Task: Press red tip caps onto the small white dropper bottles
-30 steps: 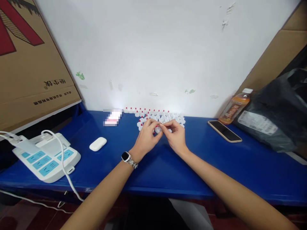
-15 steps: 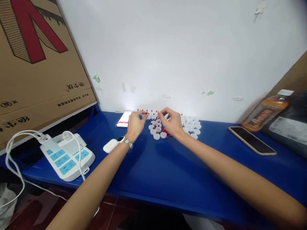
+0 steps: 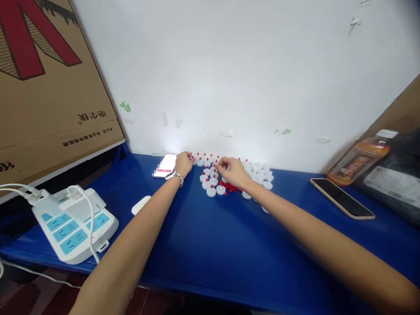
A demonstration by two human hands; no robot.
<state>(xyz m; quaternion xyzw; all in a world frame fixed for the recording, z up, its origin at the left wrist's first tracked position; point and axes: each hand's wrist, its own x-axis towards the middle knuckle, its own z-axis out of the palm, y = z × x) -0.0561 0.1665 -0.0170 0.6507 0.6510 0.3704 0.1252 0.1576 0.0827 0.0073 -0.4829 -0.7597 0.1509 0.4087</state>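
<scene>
Several small white caps (image 3: 211, 191), some with red tips, lie against the wall on the blue table (image 3: 210, 245), beside a few loose red bits (image 3: 231, 188). My left hand (image 3: 183, 163), with a watch on its wrist, reaches to the far left end of the row; its fingers are curled at a red-tipped cap there. My right hand (image 3: 231, 172) hovers over the middle of the cluster with fingers pinched together; what they hold is too small to make out.
A white power strip (image 3: 74, 227) with cables sits front left, a white earbud case (image 3: 141, 204) beside my left arm, a phone (image 3: 165, 166) near the wall. At right lie another phone (image 3: 341, 197), an orange drink bottle (image 3: 359, 158) and a dark bag (image 3: 393, 175). A cardboard box (image 3: 49, 87) leans left.
Both hands left the spot in front of the caps and reached back to them. The left hand has gone further left along the row by the wall; the right has settled over the cluster.
</scene>
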